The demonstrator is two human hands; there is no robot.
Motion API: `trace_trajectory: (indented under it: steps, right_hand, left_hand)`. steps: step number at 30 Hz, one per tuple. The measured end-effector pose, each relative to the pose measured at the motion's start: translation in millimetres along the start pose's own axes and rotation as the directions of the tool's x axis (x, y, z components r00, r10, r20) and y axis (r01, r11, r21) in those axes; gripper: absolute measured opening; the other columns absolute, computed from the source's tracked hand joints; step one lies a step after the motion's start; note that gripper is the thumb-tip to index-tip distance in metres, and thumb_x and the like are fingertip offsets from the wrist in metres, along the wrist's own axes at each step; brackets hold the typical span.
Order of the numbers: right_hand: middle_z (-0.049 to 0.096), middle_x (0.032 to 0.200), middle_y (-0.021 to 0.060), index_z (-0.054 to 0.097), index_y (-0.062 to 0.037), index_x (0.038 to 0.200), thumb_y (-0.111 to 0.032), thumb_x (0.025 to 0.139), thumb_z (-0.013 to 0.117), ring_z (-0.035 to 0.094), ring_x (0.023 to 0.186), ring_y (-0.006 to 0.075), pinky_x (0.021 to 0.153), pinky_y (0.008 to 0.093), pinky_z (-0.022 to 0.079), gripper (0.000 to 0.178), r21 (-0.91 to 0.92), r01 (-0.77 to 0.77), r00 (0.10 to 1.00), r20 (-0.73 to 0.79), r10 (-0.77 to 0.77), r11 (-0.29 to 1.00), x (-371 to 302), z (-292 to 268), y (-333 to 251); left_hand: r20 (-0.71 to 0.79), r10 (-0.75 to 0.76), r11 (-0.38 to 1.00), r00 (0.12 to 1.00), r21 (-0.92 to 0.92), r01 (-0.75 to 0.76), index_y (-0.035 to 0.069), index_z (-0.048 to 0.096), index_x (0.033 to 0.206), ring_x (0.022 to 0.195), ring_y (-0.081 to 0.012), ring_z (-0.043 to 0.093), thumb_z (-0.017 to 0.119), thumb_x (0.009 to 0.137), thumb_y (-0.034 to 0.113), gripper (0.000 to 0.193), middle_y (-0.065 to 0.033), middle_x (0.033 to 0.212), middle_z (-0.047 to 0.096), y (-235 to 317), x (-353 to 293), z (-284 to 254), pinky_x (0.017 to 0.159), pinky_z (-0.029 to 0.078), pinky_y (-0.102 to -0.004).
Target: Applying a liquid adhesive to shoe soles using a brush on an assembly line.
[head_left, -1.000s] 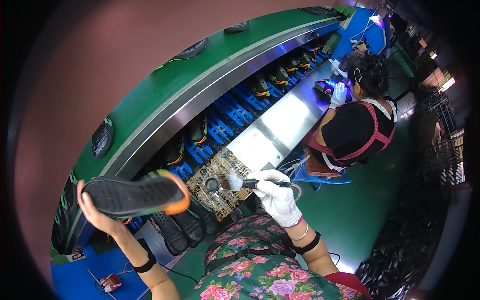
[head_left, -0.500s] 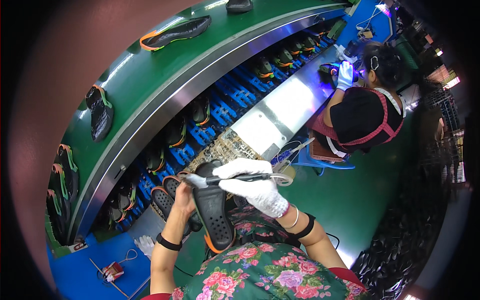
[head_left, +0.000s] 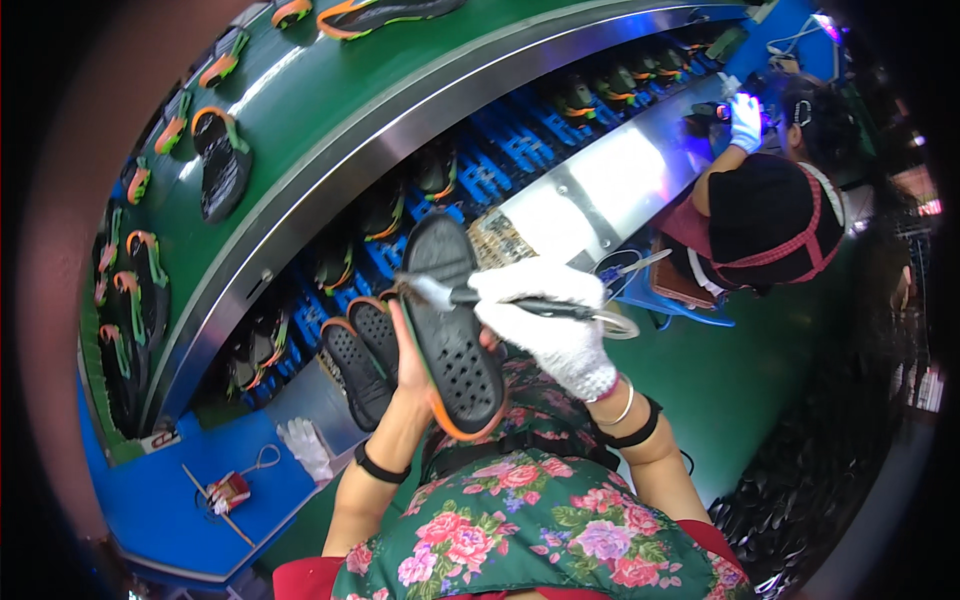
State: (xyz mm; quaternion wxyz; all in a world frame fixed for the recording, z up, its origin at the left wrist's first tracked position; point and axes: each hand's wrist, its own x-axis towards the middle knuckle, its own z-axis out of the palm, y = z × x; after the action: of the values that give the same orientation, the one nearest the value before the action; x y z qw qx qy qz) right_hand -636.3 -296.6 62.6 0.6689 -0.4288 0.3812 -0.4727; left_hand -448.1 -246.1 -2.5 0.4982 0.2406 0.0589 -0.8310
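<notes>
My bare left hand (head_left: 410, 362) grips a black shoe sole (head_left: 452, 340) with orange edging, its long side running up and down before my body. Small round holes dot the sole's lower part. In my right hand (head_left: 552, 312), gloved in white, is a brush (head_left: 434, 293) with a dark handle, from whose rear end a clear tube (head_left: 622, 326) curves out. The bristles lie over the upper middle of the sole, at its left side; whether they touch it I cannot tell. Two more perforated soles, a front one (head_left: 350, 358) and one behind it (head_left: 374, 322), rest beyond my left hand.
A green conveyor (head_left: 300, 110) with a metal edge curves across the left and top, carrying several soles. Blue racks (head_left: 480, 185) with shoes stand below it. A blue table (head_left: 165, 510) at lower left bears a white glove (head_left: 305, 448). A co-worker (head_left: 760, 215) sits at the right.
The held sole now stands more upright, showing its whole length, with the left hand lower along its side. The brush remains over the sole. My view has shifted, bringing more of the blue table in.
</notes>
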Motion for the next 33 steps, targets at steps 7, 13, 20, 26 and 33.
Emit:
trace_trajectory:
  steps: [7,13,20,26,33]
  right_hand:
    - [0.078,0.098,0.0150,0.077,-0.0017,0.090,0.003,0.074,0.082,0.075,0.087,0.0247,0.081,0.0344,0.059,0.018,-0.583,0.589,0.765,0.180,-0.619,0.560,2.6,3.2,-14.0]
    - [0.077,0.104,0.0124,0.077,-0.0044,0.105,0.001,0.076,0.078,0.074,0.093,0.0276,0.084,0.0376,0.057,0.029,-0.706,0.621,0.696,0.299,-0.653,0.339,0.7,6.4,-21.1]
    - [0.074,0.110,0.0111,0.075,-0.0068,0.114,-0.003,0.076,0.080,0.070,0.098,0.0271,0.084,0.0366,0.055,0.038,-0.550,0.704,0.708,0.493,-0.506,0.448,-20.5,12.1,-11.9]
    - [0.075,0.113,0.0133,0.076,-0.0082,0.114,-0.001,0.078,0.079,0.071,0.096,0.0270,0.082,0.0372,0.056,0.037,-0.619,0.681,0.690,0.361,-0.627,0.393,-7.5,4.5,-11.3]
    - [0.076,0.093,0.0135,0.077,-0.0044,0.088,0.002,0.072,0.080,0.072,0.078,0.0248,0.072,0.0353,0.057,0.018,-0.515,0.619,0.777,0.292,-0.557,0.594,-10.5,8.6,-14.8]
  left_hand:
    - [-0.032,0.183,0.980,0.983,-0.068,-0.185,0.009,0.057,0.140,0.112,-0.0271,0.066,0.031,0.091,0.086,0.095,-0.0106,0.128,0.067,-17.2,2.0,25.2,0.099,0.054,-0.0450]
    - [0.198,0.214,0.972,0.957,-0.138,-0.189,0.012,0.053,0.146,0.121,-0.0256,0.062,0.025,0.092,0.087,0.096,-0.0065,0.137,0.063,-28.5,-5.1,2.4,0.106,0.049,-0.0418]
    - [0.330,0.190,0.982,0.925,-0.075,-0.175,0.008,0.045,0.150,0.131,-0.0304,0.056,0.020,0.087,0.093,0.108,-0.0138,0.143,0.056,-31.9,-6.1,-22.0,0.112,0.045,-0.0472]
    - [0.281,0.187,0.982,0.941,-0.072,-0.174,0.007,0.048,0.147,0.127,-0.0308,0.058,0.018,0.084,0.095,0.113,-0.0147,0.140,0.058,-35.3,-10.5,-6.1,0.109,0.047,-0.0488]
    - [0.247,0.180,0.973,0.952,-0.185,-0.136,0.006,0.050,0.146,0.126,-0.0311,0.060,0.017,0.084,0.095,0.113,-0.0161,0.138,0.060,-26.0,-8.6,-26.9,0.108,0.048,-0.0474]
